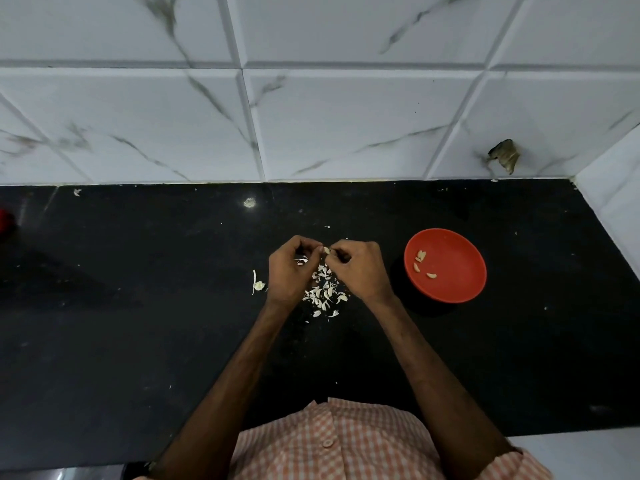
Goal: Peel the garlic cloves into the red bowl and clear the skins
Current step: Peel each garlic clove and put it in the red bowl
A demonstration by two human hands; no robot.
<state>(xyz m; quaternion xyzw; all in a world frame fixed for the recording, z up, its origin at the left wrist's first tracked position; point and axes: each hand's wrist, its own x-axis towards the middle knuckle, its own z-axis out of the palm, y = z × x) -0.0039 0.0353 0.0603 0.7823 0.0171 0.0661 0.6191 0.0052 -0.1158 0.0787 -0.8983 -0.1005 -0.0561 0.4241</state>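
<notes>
My left hand (289, 270) and my right hand (360, 270) meet above the black counter, fingertips pinched together on one small garlic clove (326, 250). Below and between them lies a heap of white garlic skins (325, 294). A garlic stem piece (258, 285) lies just left of my left hand. The red bowl (453, 247) sits to the right of my right hand, holding several peeled cloves (420, 256) near its left side.
The black counter (138, 306) runs back to a white marble-tiled wall (311, 116), with a side wall (616, 202) at the right. A red object (5, 220) shows at the far left edge. Stray skin flecks dot the counter.
</notes>
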